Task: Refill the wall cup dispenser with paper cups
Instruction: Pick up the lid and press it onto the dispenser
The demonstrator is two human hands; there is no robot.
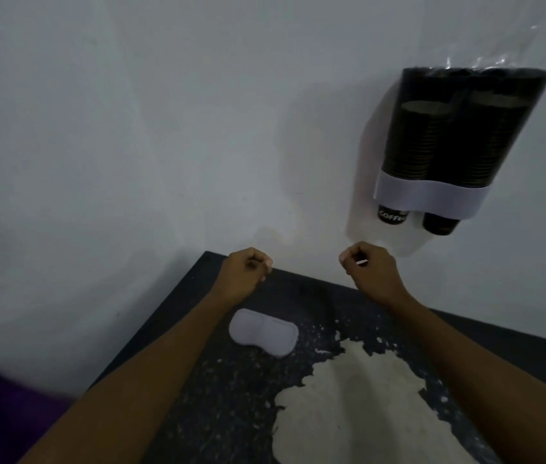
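Note:
The wall cup dispenser (430, 192) hangs at the upper right, a clear twin tube with a white band and white back plate. Two stacks of dark paper cups (412, 142) fill it; the left stack sits lower than the right. One cup bottom marked "coffee" (392, 214) pokes out below. Clear plastic wrap (499, 51) sticks up from the open top. The white lid (263, 332) lies on the dark table. My left hand (246, 271) and my right hand (370, 267) are both fisted above the table's far edge, below the dispenser, holding nothing that I can see.
The dark speckled table (218, 396) meets the pale wall (130, 128) at its far edge and has a large worn whitish patch (358, 403) at the front right. Something purple (0, 406) shows at the lower left.

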